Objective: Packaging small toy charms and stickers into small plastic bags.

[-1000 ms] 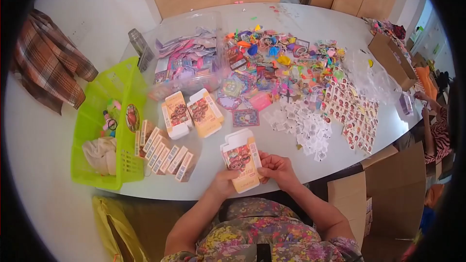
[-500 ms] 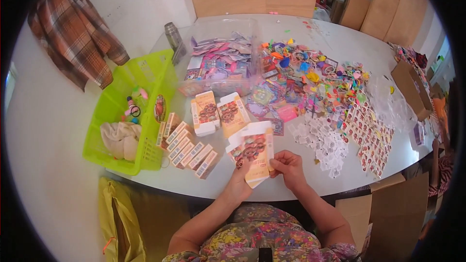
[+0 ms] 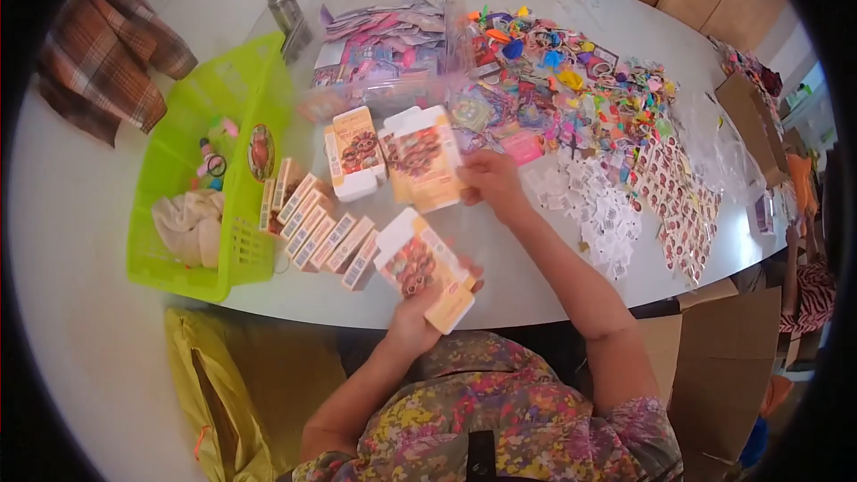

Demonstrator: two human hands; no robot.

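Observation:
My left hand (image 3: 416, 323) is closed around a small yellow and white cardboard carton (image 3: 418, 257) with open end flaps, held tilted near the table's front edge. Farther forward, my right hand (image 3: 493, 183) pinches the right edge of another such carton (image 3: 421, 153), which lies over or against a further carton beneath it. Just left of that one lies an open-flapped carton (image 3: 355, 145). Several closed cartons (image 3: 312, 230) stand on edge in a slanted row between the left hand and a green basket.
The green plastic basket (image 3: 237, 254) holds cloth and small items. A clear bin (image 3: 384, 94) of pouches stands behind the cartons, beside a metal flask (image 3: 284, 7). Colourful trinkets (image 3: 571, 80), white paper slips (image 3: 594, 205) and sticker sheets (image 3: 683, 196) spread to the right.
My hands have parted. The right has moved forward with a carton to the ones behind, while the left keeps its carton nearer me. The view has also shifted.

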